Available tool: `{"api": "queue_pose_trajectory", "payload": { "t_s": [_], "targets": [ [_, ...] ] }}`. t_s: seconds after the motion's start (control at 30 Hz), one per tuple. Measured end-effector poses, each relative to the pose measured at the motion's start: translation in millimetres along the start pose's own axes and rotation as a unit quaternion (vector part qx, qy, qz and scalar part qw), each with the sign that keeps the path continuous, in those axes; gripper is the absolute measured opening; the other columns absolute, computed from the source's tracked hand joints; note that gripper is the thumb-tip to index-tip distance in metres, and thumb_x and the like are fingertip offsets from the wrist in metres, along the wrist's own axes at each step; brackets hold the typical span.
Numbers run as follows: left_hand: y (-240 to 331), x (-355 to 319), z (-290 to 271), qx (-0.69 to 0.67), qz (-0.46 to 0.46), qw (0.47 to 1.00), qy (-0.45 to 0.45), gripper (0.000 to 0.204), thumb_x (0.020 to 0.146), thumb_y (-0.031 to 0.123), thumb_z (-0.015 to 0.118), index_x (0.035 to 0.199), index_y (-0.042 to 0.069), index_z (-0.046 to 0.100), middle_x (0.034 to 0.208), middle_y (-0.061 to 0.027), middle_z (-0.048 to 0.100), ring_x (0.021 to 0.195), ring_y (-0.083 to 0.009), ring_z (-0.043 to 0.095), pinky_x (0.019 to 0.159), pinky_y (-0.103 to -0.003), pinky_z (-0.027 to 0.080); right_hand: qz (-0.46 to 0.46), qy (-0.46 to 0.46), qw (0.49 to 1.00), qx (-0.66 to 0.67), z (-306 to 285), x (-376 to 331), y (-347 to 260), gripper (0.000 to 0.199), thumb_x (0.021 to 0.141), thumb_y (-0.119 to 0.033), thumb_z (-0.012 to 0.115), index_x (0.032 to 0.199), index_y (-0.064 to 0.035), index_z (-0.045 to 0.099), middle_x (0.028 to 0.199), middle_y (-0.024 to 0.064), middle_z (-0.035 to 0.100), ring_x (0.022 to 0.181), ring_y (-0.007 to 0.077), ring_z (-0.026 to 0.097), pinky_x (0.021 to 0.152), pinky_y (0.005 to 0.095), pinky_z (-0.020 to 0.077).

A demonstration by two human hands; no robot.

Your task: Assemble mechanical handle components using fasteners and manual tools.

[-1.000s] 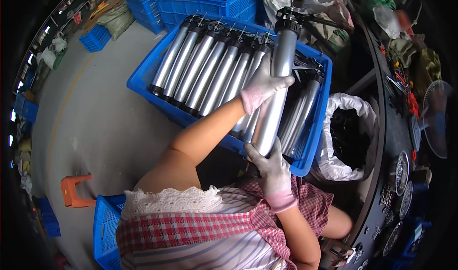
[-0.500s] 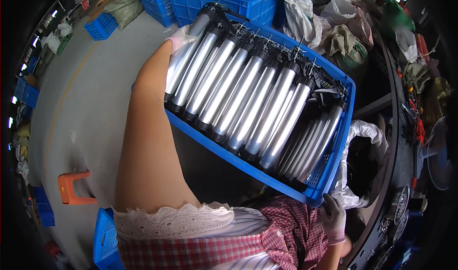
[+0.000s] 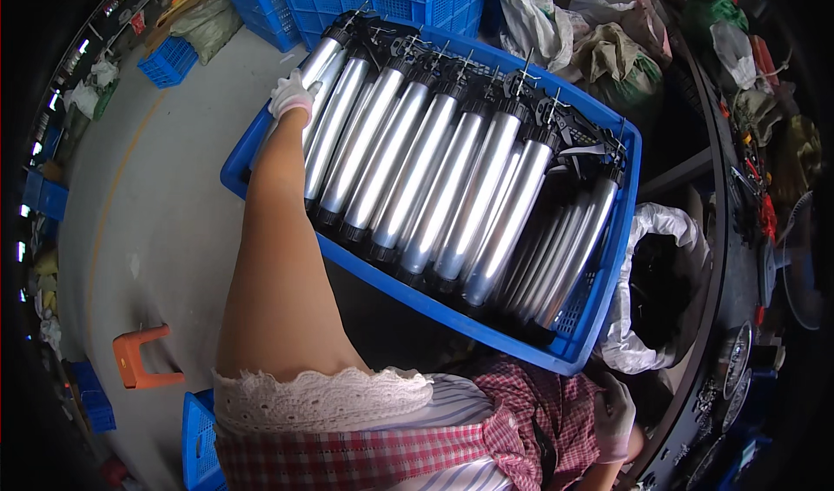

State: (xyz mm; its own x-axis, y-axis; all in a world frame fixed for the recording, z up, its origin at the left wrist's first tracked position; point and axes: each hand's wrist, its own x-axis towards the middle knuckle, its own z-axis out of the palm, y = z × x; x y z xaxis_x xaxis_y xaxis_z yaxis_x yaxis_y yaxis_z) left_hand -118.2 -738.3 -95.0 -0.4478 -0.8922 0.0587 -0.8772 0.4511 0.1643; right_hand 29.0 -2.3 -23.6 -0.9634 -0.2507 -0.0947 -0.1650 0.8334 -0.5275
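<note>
A blue plastic crate (image 3: 434, 304) in front of me holds a slanting row of caulking guns (image 3: 439, 174), with silver tubes, black end caps and black trigger handles. My left hand (image 3: 291, 94), in a pale glove, is closed around the tube of the leftmost caulking gun (image 3: 323, 57); my forearm hides that gun's lower end. More silver tubes (image 3: 565, 257) lie deeper at the crate's right end. My gloved right hand (image 3: 614, 417) rests against the checked apron below the crate's near right corner, its fingers loosely extended and nothing visible in them.
Blue crates (image 3: 373, 9) stand beyond the full one. Sacks (image 3: 608, 48) are heaped at the far right. An open white sack (image 3: 625, 317) with dark contents sits right of the crate, beside a dark workbench (image 3: 695, 404). An orange stool (image 3: 139, 361) is on the floor at left.
My left hand and the leftmost caulking gun have shifted left, away from the row, exposing the crate's left end. My right hand has dropped from the crate's near corner down to the apron.
</note>
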Motion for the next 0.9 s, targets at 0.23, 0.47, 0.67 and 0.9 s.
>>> {"api": "queue_pose_trajectory", "payload": {
  "t_s": [0.23,0.47,0.67,0.9],
  "targets": [
    [126,-49,0,-0.079,0.320,0.933,0.144,0.077,0.089,0.045,0.060,0.149,0.011,0.026,0.152,-0.0190,0.027,0.137,-0.0372,0.033,0.111,-0.048,0.032,0.043,0.055,0.996,0.048,-2,-38,-2,0.034,0.078,-0.004,0.062,0.112,-0.0014,0.065,0.102,0.0163,0.066,0.082,0.0322,0.064,0.073,0.0394,0.0506],
    [373,-478,-16,-0.264,0.841,0.436,-0.183,0.025,0.091,0.016,0.051,0.110,0.004,0.063,0.112,-0.0195,0.063,0.105,-0.0342,0.061,0.092,-0.039,0.048,0.069,0.193,0.976,0.069,-12,-81,12,0.035,0.078,-0.004,0.065,0.112,-0.0032,0.065,0.104,0.0149,0.066,0.091,0.0327,0.064,0.080,0.0400,0.0497],
    [448,-581,95,0.158,0.850,0.406,-0.296,0.045,0.083,0.040,0.065,0.111,0.005,0.067,0.104,-0.0182,0.068,0.101,-0.0364,0.063,0.087,-0.043,0.049,0.212,0.333,0.915,0.079,-6,-152,32,0.033,0.079,-0.001,0.063,0.112,0.0000,0.065,0.105,0.0176,0.067,0.095,0.0312,0.065,0.085,0.0386,0.0497],
    [433,-546,-2,-0.296,0.785,0.407,-0.361,0.039,0.100,0.038,0.047,0.103,0.000,0.057,0.089,-0.0086,0.057,0.086,-0.0177,0.054,0.083,-0.031,0.044,0.281,0.518,0.757,0.280,20,-157,47,0.033,0.082,-0.004,0.061,0.114,0.0052,0.063,0.110,0.0194,0.066,0.102,0.0316,0.064,0.090,0.0381,0.0493]
  ]
}}
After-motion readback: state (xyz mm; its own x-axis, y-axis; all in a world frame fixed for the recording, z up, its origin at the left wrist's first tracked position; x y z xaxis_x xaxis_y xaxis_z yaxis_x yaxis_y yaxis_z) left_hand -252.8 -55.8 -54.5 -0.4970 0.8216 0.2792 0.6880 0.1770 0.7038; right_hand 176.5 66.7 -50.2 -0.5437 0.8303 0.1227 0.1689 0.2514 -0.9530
